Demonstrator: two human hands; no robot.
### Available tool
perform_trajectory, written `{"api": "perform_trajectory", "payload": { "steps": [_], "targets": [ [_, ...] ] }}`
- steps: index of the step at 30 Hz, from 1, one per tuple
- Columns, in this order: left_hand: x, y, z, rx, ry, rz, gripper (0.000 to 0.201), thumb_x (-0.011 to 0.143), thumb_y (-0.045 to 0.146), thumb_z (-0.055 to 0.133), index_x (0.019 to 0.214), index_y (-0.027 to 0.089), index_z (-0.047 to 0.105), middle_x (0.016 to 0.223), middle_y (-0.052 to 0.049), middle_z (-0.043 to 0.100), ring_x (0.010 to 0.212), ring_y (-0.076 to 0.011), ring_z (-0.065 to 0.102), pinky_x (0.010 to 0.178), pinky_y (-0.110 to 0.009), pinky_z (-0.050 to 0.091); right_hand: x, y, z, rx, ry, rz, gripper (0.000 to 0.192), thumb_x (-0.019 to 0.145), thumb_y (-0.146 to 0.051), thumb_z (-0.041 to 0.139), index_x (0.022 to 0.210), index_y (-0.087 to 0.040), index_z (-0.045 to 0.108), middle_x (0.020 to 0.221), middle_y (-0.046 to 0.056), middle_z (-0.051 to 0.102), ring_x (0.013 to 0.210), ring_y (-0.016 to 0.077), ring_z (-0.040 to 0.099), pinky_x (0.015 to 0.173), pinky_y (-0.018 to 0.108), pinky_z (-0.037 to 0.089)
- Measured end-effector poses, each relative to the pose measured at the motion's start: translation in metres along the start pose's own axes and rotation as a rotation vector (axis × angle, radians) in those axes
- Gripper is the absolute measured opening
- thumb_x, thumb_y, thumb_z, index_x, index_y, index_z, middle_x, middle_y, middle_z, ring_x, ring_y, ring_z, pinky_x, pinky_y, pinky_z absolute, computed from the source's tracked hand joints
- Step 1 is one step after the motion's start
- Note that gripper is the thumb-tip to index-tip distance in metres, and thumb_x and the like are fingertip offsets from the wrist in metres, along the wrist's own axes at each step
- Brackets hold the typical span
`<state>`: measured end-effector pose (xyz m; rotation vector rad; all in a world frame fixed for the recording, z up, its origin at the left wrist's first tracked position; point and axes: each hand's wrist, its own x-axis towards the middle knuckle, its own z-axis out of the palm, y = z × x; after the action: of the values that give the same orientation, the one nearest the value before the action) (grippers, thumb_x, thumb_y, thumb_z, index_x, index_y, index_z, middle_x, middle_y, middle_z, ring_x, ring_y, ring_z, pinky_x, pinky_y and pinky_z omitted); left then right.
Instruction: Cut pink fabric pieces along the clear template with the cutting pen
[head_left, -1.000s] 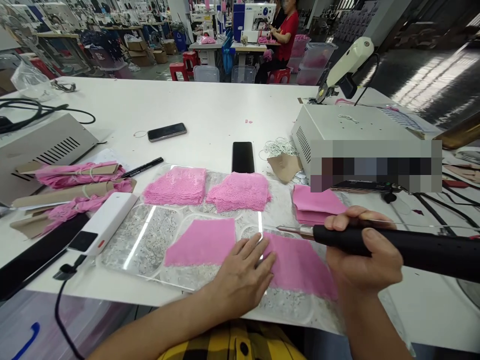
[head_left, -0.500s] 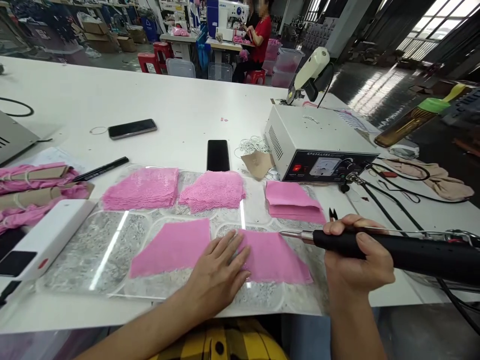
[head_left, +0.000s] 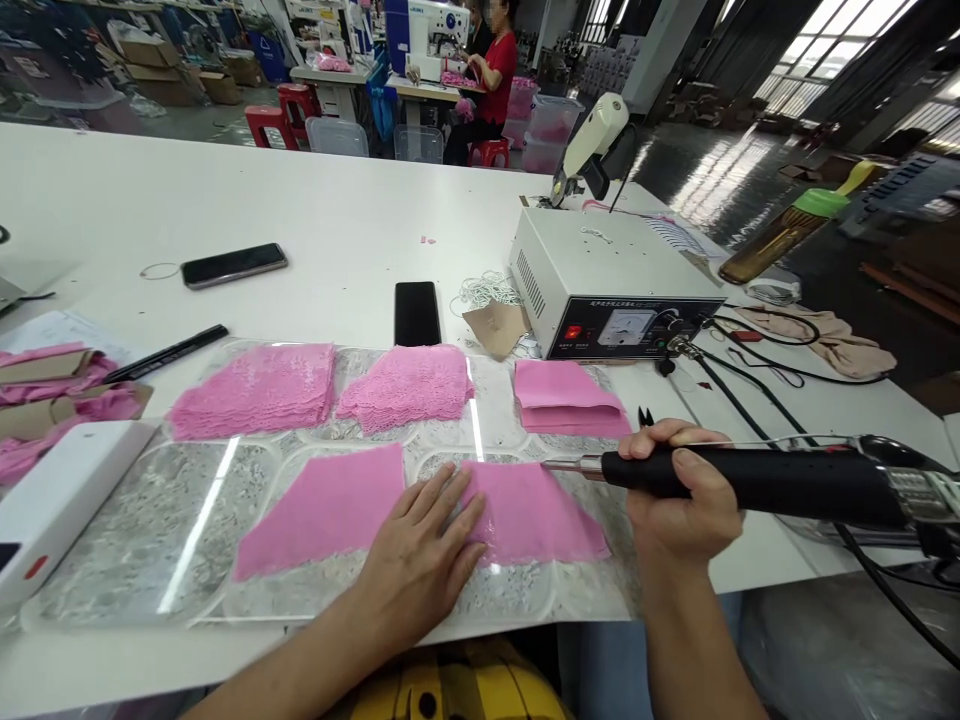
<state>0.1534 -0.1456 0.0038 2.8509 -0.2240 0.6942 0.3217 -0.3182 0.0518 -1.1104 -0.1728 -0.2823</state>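
My left hand (head_left: pixel 426 545) lies flat, fingers spread, on the left part of a pink fabric piece (head_left: pixel 540 515). In my right hand (head_left: pixel 686 495) is a black handheld ultrasonic welding gun (head_left: pixel 787 485), its fingers wrapped round the grip. The thin metal tip points left and meets the piece's upper right edge. Two small dark points (head_left: pixel 645 417), like the tips of thread snips, stick up by the right fingers; the rest of them is hidden. Left of my left hand lies a second pink piece (head_left: pixel 330 505). Both pieces rest on a clear-covered, marble-patterned mat (head_left: pixel 135 545).
Behind the pieces stand two lacy pink stacks (head_left: pixel 255 390) and a plain pink stack (head_left: pixel 570 398). A metal control box (head_left: pixel 615 285) with cables, two phones (head_left: pixel 417 313), white string (head_left: pixel 487 290), a pen (head_left: pixel 166 354) and a white device (head_left: pixel 75 500) surround them. Someone in red (head_left: pixel 496 75) sits beyond.
The view has turned slightly right, so the things on the table sit further left in the picture. Both hands and the tool tip keep about the same places on the pink piece.
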Motion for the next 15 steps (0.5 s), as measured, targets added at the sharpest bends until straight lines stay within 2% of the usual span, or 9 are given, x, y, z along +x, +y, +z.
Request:
{"api": "perform_trajectory", "payload": {
  "steps": [5, 11, 15],
  "targets": [
    [-0.001, -0.002, 0.000, 0.012, -0.008, 0.021, 0.033, 0.100, 0.026, 0.046, 0.124, 0.013, 0.064, 0.136, -0.015, 0.060, 0.130, -0.0338, 0.051, 0.095, -0.047, 0.053, 0.001, -0.009, -0.005, 0.022, 0.037, 0.016, 0.015, 0.056, -0.025, 0.056, 0.069, -0.019, 0.056, 0.071, -0.002, 0.054, 0.051, 0.0097, 0.051, 0.049, 0.027, 0.045],
    [0.000, -0.004, -0.001, -0.010, 0.028, 0.059, 0.031, 0.100, 0.023, 0.047, 0.124, 0.013, 0.063, 0.138, -0.015, 0.058, 0.132, -0.0342, 0.050, 0.097, -0.047, 0.051, -0.002, -0.041, -0.041, 0.002, 0.046, 0.071, 0.016, 0.050, -0.025, 0.056, 0.065, -0.019, 0.052, 0.065, -0.003, 0.052, 0.047, 0.0096, 0.047, 0.042, 0.027, 0.042],
    [0.005, -0.002, -0.009, -0.075, 0.052, 0.129, 0.027, 0.099, 0.018, 0.049, 0.119, 0.011, 0.065, 0.134, -0.015, 0.062, 0.133, -0.0318, 0.050, 0.103, -0.046, 0.047, -0.008, -0.052, -0.061, -0.017, 0.093, 0.079, 0.016, 0.048, -0.024, 0.057, 0.063, -0.020, 0.051, 0.064, -0.003, 0.052, 0.046, 0.0096, 0.046, 0.039, 0.026, 0.040]
  ]
}}
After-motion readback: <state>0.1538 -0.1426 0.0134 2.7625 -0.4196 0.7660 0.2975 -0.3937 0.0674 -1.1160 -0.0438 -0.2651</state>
